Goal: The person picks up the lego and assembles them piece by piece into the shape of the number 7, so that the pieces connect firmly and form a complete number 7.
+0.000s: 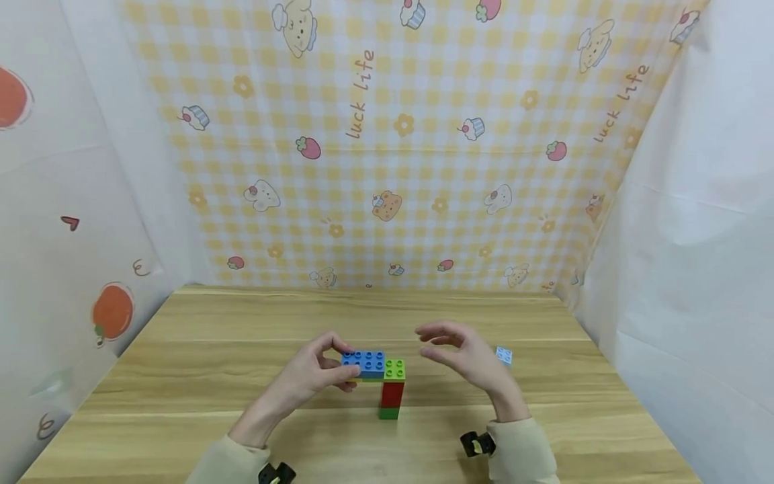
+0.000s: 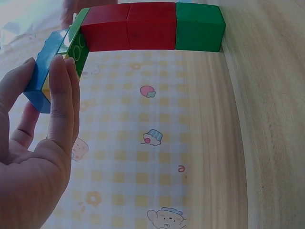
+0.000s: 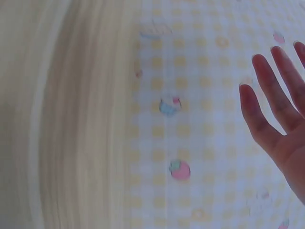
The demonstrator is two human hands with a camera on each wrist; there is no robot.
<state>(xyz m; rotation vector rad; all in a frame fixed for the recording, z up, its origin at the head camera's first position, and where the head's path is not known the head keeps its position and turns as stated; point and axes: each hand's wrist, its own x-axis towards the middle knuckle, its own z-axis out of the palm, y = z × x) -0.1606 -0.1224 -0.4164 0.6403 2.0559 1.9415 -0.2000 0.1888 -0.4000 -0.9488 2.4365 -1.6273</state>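
Observation:
A tower stands upright on the table, with a dark green brick (image 1: pixel 390 413) at its foot and red bricks (image 2: pixel 152 26) above. Across its top lies a light green brick (image 1: pixel 395 369), overhanging to the left. A blue brick (image 1: pixel 371 361) sits over that overhang, beside the bare light green studs. My left hand (image 1: pixel 314 368) pinches the blue brick between thumb and index finger, with other fingers underneath. A sliver of yellow shows below the blue, mostly hidden by fingers. My right hand (image 1: pixel 462 353) hovers right of the tower, empty, its fingers spread and slightly bent.
A small light blue brick (image 1: pixel 504 355) lies on the wooden table (image 1: pixel 242 329) beyond the right wrist. A yellow checked cloth (image 1: pixel 411 168) hangs behind the table, and white cloths hang at both sides.

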